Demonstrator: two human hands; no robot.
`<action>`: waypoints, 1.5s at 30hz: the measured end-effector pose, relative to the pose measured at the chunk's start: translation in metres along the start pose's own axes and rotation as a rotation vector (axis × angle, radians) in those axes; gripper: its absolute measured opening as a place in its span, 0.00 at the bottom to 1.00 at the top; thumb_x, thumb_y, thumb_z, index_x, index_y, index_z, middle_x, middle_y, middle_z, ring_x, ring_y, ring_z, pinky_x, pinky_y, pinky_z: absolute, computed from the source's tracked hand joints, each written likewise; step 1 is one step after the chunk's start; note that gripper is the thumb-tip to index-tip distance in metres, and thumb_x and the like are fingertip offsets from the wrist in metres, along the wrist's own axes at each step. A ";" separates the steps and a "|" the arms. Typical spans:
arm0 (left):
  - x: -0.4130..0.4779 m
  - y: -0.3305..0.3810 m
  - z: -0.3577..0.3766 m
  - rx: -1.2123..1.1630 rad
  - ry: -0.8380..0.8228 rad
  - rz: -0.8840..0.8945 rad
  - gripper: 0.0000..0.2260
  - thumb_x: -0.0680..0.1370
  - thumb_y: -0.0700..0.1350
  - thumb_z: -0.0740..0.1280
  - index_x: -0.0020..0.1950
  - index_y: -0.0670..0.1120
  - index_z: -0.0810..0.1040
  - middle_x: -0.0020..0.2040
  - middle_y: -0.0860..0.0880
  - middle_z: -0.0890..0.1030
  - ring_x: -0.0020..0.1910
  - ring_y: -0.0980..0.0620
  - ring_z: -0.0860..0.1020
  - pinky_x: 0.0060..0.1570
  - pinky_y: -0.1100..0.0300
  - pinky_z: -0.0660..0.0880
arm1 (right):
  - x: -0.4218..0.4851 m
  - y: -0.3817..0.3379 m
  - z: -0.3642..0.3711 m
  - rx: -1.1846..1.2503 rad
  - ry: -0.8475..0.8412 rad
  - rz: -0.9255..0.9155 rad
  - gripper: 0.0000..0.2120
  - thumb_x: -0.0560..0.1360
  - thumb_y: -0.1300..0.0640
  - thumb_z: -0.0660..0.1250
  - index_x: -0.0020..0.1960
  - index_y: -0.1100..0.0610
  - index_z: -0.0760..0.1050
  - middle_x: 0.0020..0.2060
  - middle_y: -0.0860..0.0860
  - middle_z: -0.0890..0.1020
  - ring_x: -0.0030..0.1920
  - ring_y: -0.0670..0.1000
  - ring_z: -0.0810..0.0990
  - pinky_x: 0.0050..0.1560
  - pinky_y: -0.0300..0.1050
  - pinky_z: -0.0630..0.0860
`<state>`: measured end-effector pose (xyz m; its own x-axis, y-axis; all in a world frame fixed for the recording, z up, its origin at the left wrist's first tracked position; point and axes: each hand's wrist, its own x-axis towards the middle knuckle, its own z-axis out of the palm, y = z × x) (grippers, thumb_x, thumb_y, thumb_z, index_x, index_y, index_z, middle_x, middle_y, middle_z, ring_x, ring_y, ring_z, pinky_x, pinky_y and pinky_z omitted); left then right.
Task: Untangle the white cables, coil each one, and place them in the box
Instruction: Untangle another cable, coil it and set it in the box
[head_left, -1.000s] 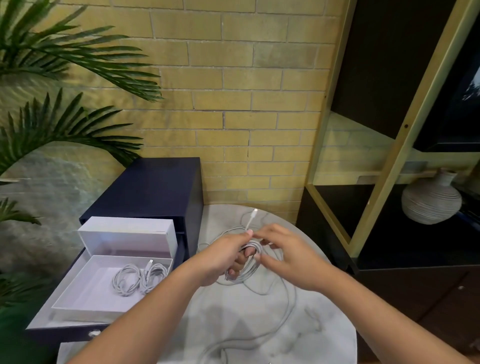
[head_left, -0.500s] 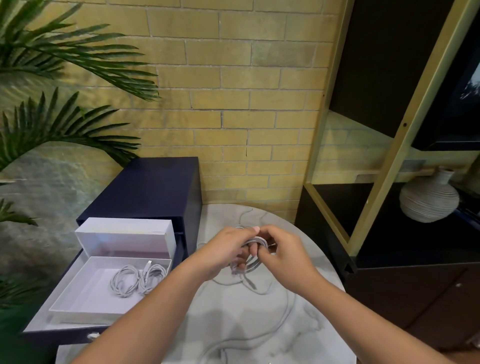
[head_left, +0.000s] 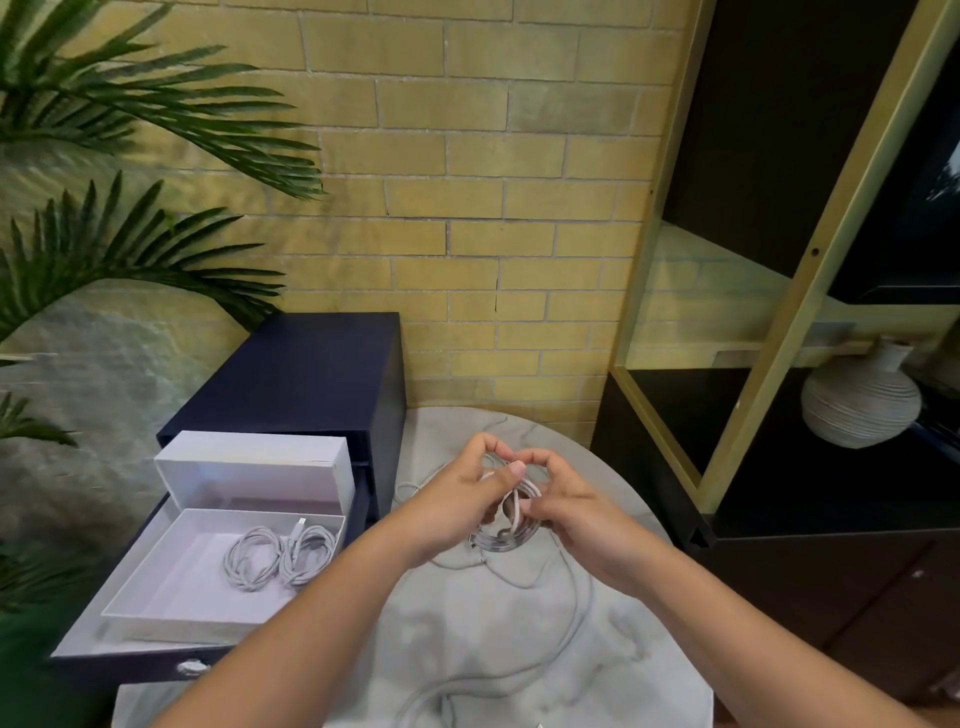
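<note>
Above the round marble table (head_left: 613, 670), my left hand (head_left: 457, 499) and my right hand (head_left: 576, 504) both grip one coiled white cable (head_left: 506, 535); its loops hang between and below my fingers. More loose white cable (head_left: 582, 597) trails over the tabletop toward the near edge. To the left stands an open white box (head_left: 156, 582) with two coiled white cables (head_left: 280, 556) lying in its tray; the lid stands upright behind it.
The white box rests in the open drawer of a dark blue cabinet (head_left: 301, 374) left of the table. Palm leaves (head_left: 104, 156) hang at the far left. A black and gold shelf (head_left: 779, 312) with a ribbed vase (head_left: 857, 410) stands to the right.
The loose cable end that stuck up behind my hands has been wound into the coil. My hands have drawn closer together around the coil.
</note>
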<state>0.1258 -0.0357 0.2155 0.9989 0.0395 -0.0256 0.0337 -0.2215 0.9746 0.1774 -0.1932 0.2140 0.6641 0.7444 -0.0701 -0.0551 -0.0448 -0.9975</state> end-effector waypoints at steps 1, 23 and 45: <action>0.000 0.001 0.002 0.051 0.027 0.031 0.07 0.81 0.51 0.61 0.54 0.49 0.69 0.29 0.55 0.74 0.30 0.55 0.68 0.32 0.64 0.65 | 0.001 0.000 -0.001 0.045 0.001 0.010 0.20 0.77 0.70 0.58 0.67 0.56 0.65 0.44 0.61 0.79 0.44 0.53 0.78 0.49 0.44 0.72; 0.009 -0.012 0.008 0.257 0.357 0.031 0.13 0.82 0.53 0.57 0.41 0.49 0.66 0.33 0.54 0.71 0.30 0.58 0.69 0.28 0.67 0.63 | 0.010 0.013 0.017 -0.496 0.215 -0.103 0.11 0.79 0.55 0.63 0.46 0.62 0.78 0.45 0.56 0.77 0.46 0.47 0.75 0.54 0.47 0.72; 0.008 -0.014 -0.006 0.205 0.348 0.031 0.16 0.81 0.51 0.62 0.34 0.47 0.70 0.29 0.50 0.73 0.24 0.57 0.70 0.24 0.66 0.67 | 0.008 0.004 0.029 -0.840 0.082 -0.191 0.11 0.80 0.56 0.61 0.45 0.59 0.78 0.51 0.48 0.73 0.53 0.45 0.72 0.53 0.33 0.68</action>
<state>0.1335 -0.0264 0.2026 0.9301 0.3492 0.1141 0.0448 -0.4163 0.9081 0.1607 -0.1685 0.2095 0.6590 0.7406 0.1315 0.6108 -0.4248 -0.6681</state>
